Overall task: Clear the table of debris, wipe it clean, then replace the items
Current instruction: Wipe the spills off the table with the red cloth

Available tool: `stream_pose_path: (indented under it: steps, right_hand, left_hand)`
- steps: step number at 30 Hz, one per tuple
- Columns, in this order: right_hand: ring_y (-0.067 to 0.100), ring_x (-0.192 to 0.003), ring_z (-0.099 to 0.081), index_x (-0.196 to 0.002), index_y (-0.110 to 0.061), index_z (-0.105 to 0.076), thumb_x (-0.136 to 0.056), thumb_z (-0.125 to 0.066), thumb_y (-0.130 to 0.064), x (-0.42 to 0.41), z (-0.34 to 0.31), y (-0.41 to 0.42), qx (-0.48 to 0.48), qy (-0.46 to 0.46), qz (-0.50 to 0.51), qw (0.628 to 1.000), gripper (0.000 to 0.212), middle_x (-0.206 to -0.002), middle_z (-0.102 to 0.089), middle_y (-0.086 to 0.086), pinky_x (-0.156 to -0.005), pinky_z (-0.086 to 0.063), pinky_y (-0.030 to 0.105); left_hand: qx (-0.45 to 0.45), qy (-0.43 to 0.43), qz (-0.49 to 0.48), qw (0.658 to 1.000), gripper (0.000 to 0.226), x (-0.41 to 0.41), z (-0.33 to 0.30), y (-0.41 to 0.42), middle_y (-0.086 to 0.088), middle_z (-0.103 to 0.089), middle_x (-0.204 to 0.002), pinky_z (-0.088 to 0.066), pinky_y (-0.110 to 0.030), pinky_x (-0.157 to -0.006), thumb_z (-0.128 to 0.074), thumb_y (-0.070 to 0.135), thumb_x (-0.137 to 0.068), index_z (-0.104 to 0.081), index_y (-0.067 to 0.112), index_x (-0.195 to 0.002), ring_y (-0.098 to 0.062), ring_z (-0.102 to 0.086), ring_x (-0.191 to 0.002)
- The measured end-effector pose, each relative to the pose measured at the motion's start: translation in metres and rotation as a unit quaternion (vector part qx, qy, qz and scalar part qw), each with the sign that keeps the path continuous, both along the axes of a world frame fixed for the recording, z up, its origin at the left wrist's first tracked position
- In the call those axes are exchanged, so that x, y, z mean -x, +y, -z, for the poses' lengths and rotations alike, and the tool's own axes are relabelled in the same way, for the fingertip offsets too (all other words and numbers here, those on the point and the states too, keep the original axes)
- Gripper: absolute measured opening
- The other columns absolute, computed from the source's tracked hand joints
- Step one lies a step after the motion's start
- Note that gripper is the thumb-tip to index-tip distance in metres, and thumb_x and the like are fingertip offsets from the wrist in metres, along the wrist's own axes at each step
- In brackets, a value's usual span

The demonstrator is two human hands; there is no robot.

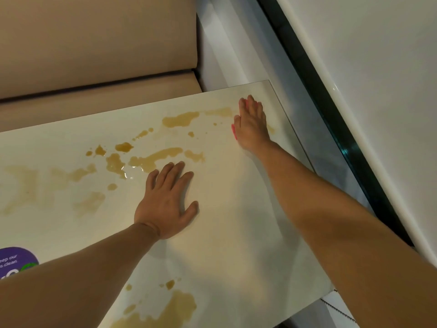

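A beige upholstered bench seat (99, 100) with a padded backrest (94, 39) stands behind the far edge. To the right, a dark glass strip (331, 110) runs diagonally beside a white wall panel (378, 67). A purple round sticker (16, 261) with white lettering shows at the lower left.

Purple sticker (17, 261) on table (236, 233): "…eep our …s clean."

The pale glossy table (236, 233) is covered in brownish liquid spills (151, 159), with a purple round sticker (16, 260) at its near-left edge.
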State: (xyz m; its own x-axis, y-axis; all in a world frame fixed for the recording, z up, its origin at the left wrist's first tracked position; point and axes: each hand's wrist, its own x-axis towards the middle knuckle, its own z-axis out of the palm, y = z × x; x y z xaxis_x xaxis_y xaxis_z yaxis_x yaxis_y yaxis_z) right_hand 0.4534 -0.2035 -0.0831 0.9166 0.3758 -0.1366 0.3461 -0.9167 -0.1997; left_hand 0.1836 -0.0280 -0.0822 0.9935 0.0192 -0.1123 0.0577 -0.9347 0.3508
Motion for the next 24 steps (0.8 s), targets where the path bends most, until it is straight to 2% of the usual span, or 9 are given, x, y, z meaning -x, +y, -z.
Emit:
stream_pose_path:
  steps: [3, 6, 9, 14, 19, 24]
  right_hand:
    - [0.041, -0.155, -0.004, -0.161, -0.009, -0.016, -0.106, -0.044, -0.029, 0.015, -0.003, 0.002, -0.014, -0.003, -0.013, 1.000, 0.065, -0.169, -0.007, 0.016, -0.126, -0.012, 0.049]
    - [0.040, -0.155, -0.005, -0.160, -0.009, -0.021, -0.105, -0.044, -0.026, 0.069, -0.005, -0.009, -0.052, 0.004, -0.039, 0.998, 0.062, -0.169, -0.010, 0.015, -0.126, -0.012, 0.048]
    - [0.037, -0.156, 0.000, -0.162, -0.011, -0.016, -0.106, -0.044, -0.028, 0.110, -0.005, -0.017, -0.040, 0.022, -0.060, 0.997, 0.065, -0.170, -0.005, 0.013, -0.125, -0.008, 0.046]
    - [0.037, -0.155, -0.005, -0.159, -0.012, -0.023, -0.105, -0.037, -0.027, 0.067, -0.008, -0.014, -0.052, 0.028, -0.061, 0.996, 0.059, -0.169, -0.010, 0.014, -0.124, -0.013, 0.048]
    - [0.040, -0.152, -0.014, -0.157, -0.011, -0.024, -0.105, -0.044, -0.028, 0.011, -0.003, 0.008, -0.024, 0.006, -0.008, 1.000, 0.059, -0.167, -0.014, 0.016, -0.123, -0.020, 0.052]
    - [0.039, -0.154, -0.011, -0.159, -0.009, -0.025, -0.105, -0.040, -0.029, 0.084, 0.005, -0.001, -0.059, 0.005, -0.002, 0.998, 0.060, -0.168, -0.014, 0.016, -0.125, -0.016, 0.050]
  left_hand:
    - [0.002, -0.002, 0.000, 1.000, 0.074, 0.001, -0.001, 0.000, -0.005, -0.022, -0.166, -0.003, -0.046, -0.125, -0.045, 0.060, -0.089, -0.038, 0.022, -0.152, -0.026, -0.013, -0.154]
    - [0.002, 0.000, -0.002, 1.000, 0.074, 0.001, -0.001, 0.000, -0.004, -0.022, -0.166, -0.003, -0.046, -0.125, -0.044, 0.061, -0.089, -0.038, 0.022, -0.152, -0.026, -0.013, -0.154]
    - [0.002, 0.003, -0.002, 1.000, 0.074, 0.000, -0.001, 0.000, -0.004, -0.022, -0.166, -0.005, -0.048, -0.125, -0.044, 0.061, -0.089, -0.038, 0.022, -0.152, -0.027, -0.013, -0.154]
    - [-0.001, 0.002, -0.001, 1.000, 0.075, 0.000, -0.001, 0.000, -0.004, -0.021, -0.167, -0.003, -0.047, -0.125, -0.043, 0.062, -0.090, -0.037, 0.023, -0.153, -0.026, -0.012, -0.154]
    - [-0.003, 0.005, -0.001, 1.000, 0.075, 0.000, -0.001, 0.000, -0.003, -0.019, -0.167, -0.001, -0.045, -0.125, -0.044, 0.062, -0.090, -0.036, 0.024, -0.154, -0.025, -0.010, -0.155]
    - [-0.001, 0.004, -0.001, 1.000, 0.075, 0.000, 0.000, 0.000, -0.004, -0.021, -0.167, -0.002, -0.046, -0.125, -0.044, 0.062, -0.090, -0.037, 0.023, -0.153, -0.026, -0.011, -0.155]
